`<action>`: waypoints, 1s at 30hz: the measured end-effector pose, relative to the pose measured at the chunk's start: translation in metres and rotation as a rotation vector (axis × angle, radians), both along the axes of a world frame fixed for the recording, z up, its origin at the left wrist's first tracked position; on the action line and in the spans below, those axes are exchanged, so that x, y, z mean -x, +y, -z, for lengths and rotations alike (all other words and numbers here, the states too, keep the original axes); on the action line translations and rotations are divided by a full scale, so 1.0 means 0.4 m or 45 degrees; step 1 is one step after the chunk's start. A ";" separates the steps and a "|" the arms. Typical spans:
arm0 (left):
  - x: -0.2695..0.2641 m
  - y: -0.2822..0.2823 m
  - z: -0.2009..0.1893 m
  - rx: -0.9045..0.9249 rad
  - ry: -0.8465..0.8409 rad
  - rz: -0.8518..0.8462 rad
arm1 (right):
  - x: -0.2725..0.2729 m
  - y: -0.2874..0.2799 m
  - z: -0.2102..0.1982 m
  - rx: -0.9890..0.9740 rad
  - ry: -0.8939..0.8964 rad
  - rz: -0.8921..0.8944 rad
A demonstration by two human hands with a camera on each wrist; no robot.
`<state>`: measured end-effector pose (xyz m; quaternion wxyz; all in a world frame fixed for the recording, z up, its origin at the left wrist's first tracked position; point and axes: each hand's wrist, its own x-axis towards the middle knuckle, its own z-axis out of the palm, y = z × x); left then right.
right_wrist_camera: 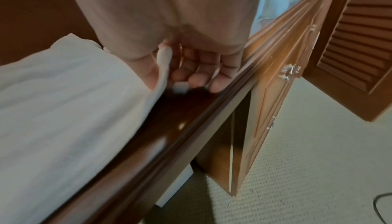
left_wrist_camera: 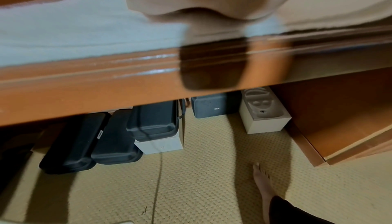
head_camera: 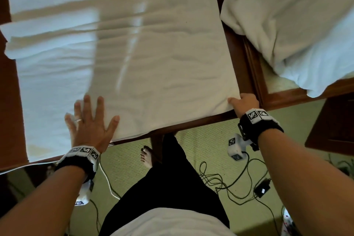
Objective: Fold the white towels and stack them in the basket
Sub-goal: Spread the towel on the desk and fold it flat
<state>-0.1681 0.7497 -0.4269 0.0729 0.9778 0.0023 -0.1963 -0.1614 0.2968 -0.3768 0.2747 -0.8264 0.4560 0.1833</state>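
Head view: mid-fold, white towel (head_camera: 134, 59) spread on wooden table (head_camera: 235, 59); left hand (head_camera: 90, 122) flat, fingers spread, pressing; right hand (head_camera: 245, 102) pinching near corner. Probably next: carrying that corner across. No basket in sight. Left wrist view: table edge, palm only. Right wrist view: thumb clamping towel corner.

No legible words, brand names or numbers anywhere. Only black-and-white square marker patterns on the left wristband (head_camera: 84, 151), on the right wristband (head_camera: 256, 114) and on the small white camera block (head_camera: 235, 146) below the right wrist. Small pale marks on a dark grey case (left_wrist_camera: 212, 107) and on a white box (left_wrist_camera: 159, 147) under the table, too blurred to read.
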 end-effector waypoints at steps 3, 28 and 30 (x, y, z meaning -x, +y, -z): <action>-0.005 0.006 -0.005 0.004 0.017 -0.008 | 0.025 -0.025 -0.018 0.093 -0.091 0.060; -0.058 -0.021 -0.037 -0.010 -0.108 0.067 | -0.108 0.340 0.021 0.368 -0.347 -1.322; -0.095 -0.029 -0.024 -0.026 -0.105 0.099 | -0.149 0.416 0.035 0.345 -0.390 -1.467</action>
